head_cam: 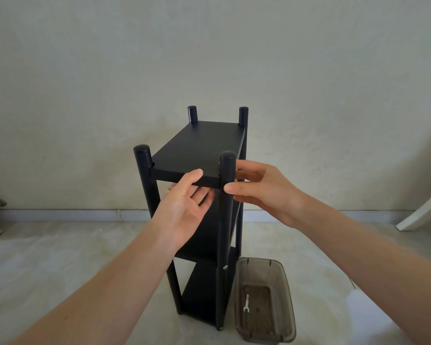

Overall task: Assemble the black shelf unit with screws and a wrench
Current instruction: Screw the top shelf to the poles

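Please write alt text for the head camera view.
A person's left hand grips the top shelf edge of an upright black shelf unit; the right hand holds its near-right post. A wrench lies in a tray beside it.

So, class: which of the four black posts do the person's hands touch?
The near right post: the right hand touches it; the other three stand untouched.

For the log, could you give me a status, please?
Left hand holding top shelf. Right hand on post. Wrench in bin.
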